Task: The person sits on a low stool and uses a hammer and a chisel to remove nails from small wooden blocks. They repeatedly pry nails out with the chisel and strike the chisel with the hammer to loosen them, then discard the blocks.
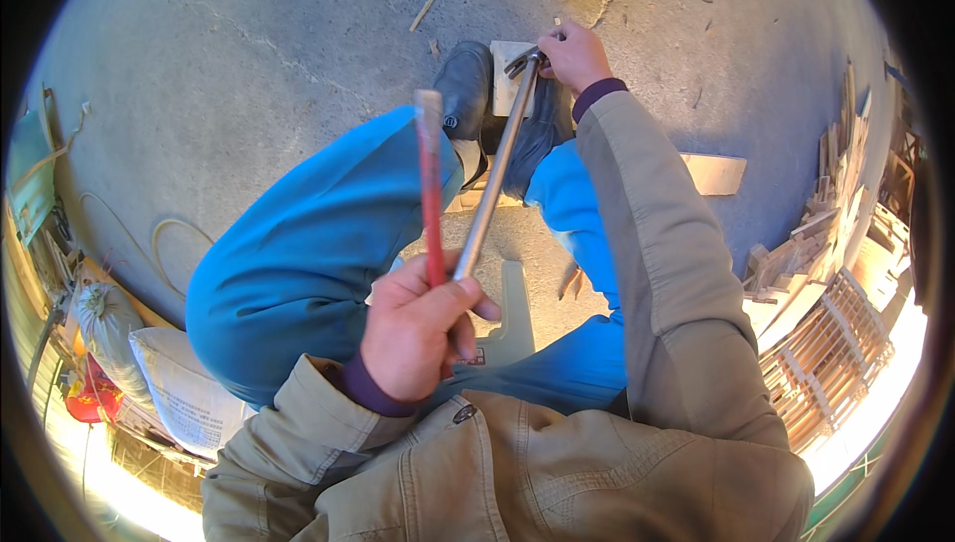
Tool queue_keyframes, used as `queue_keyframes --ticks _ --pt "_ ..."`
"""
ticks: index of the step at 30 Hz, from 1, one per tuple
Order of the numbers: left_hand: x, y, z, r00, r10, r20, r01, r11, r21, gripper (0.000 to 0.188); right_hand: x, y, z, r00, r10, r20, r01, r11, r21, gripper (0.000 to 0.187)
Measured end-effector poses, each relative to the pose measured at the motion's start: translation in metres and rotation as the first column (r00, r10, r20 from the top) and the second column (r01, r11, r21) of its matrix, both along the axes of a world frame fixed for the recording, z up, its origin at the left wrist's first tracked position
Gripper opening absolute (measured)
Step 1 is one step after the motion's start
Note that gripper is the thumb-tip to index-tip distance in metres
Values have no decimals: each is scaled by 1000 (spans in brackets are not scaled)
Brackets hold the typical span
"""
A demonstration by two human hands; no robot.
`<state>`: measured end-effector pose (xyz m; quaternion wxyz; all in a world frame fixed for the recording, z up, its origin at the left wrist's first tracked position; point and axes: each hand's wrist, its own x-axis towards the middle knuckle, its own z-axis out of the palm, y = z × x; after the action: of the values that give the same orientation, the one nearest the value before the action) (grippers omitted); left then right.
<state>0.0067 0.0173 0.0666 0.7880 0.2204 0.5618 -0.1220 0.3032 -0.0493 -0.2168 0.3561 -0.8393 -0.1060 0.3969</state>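
Holding a red tool (430, 179) and a hammer (499, 166) above the gray floor (298, 55), the left hand (410, 335) curls its fingers; the right hand (576, 58) pinches the hammer's head (519, 65). Wood (831, 358) sits piled at right.

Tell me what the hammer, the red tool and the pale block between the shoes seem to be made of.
Hammer: likely metal, smooth and shiny; bright highlights run along the shaft.
Red tool: painted wood or plastic, perhaps; blur hides the finish.
Pale block: probably bare wood, judging by its light, matte face.
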Motion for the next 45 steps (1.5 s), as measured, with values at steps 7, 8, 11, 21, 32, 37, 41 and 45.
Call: queue_keyframes --ticks 7,8,11,21,32,37,41,45 --pt "2 30 1 994 108 -27 -92 936 340 30 -21 -11 13 952 -272 -140 279 960 31 17" --pt "3 35 -1 993 120 -19 -103 914 392 30 -25 -13 14 935 -314 -164 326 944 47 17" --pt "9 47 -7 982 180 63 -187 852 489 28 -36 -19 15 889 -418 -188 433 900 48 16" --pt "49 95 -20 971 117 210 -222 771 596 26 -82 -34 13 664 -655 -361 723 685 87 22" --pt "38 70 -5 994 -9 -106 66 831 552 22 -50 -32 -2 813 -519 -263 561 819 121 14" --pt "12 22 -19 968 -170 -183 202 964 174 20 -21 -17 -20 967 -251 52 242 961 134 14" --pt "7 -20 -40 938 -342 -55 334 935 -123 19 -14 -5 -9 954 55 295 -59 998 5 23" --pt "15 -57 -56 941 -339 18 335 916 -219 12 -9 12 14 898 289 330 -287 956 -57 23"
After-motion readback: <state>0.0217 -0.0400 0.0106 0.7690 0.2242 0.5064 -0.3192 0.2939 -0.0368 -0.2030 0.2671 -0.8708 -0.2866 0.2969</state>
